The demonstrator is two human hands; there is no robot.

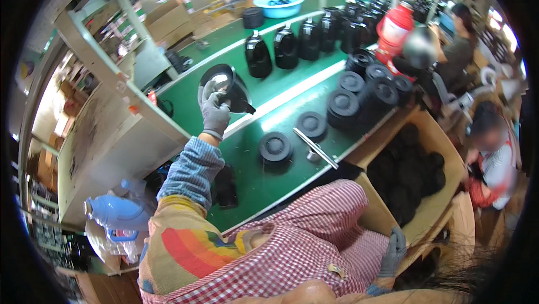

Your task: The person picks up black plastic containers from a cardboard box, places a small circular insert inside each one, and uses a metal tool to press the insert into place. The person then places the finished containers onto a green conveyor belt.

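Since its curve is smooth, the left hand (215,114) appears to spread its fingers, its grip clamped on a glossy black shell (240,99) over the green tabletop (252,187), apart from the black discs (275,147). Similar shells (286,48) stand upright behind, likely for stability. The right hand (394,250) is beside a cardboard box (377,206); I cannot tell its grip.

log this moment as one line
left hand: holding glossy black shell | right hand: beside cardboard box | round black parts: on green surface
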